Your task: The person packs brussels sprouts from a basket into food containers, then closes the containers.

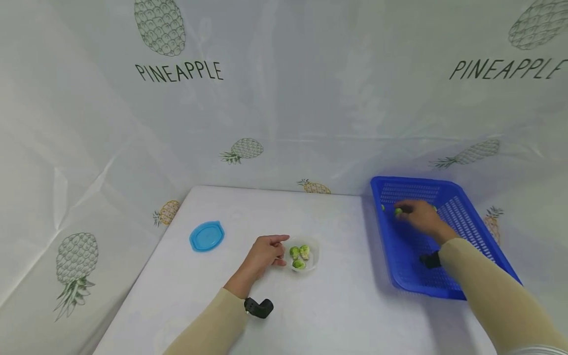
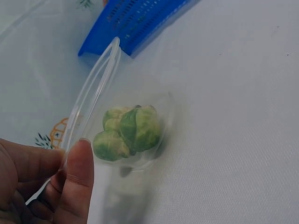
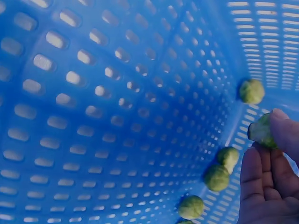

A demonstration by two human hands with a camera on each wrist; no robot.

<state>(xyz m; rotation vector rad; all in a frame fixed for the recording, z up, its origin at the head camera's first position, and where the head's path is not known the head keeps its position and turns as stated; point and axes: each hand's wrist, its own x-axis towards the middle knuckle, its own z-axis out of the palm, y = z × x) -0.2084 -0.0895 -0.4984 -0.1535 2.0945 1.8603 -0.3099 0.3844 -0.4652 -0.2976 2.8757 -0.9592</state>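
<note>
In the head view my left hand [image 1: 265, 254] is at the left side of a clear plastic bowl [image 1: 314, 257]. The left wrist view shows its thumb and fingers pinching the bowl's rim [image 2: 96, 88]. Several Brussels sprouts [image 2: 140, 128] lie together inside the bowl. Over at the right, my right hand [image 1: 419, 217] reaches into a blue basket [image 1: 399, 281]. It pinches one Brussels sprout [image 3: 264, 131] between thumb and fingers. Several more loose sprouts [image 3: 217, 177] lie on the basket floor along its wall.
A light blue lid [image 1: 207, 236] lies flat on the white table [image 1: 337, 305], left of the bowl. Behind the table hangs a pale sheet [image 1: 310, 108] printed with pineapples. The basket has raised, slotted walls around the right hand.
</note>
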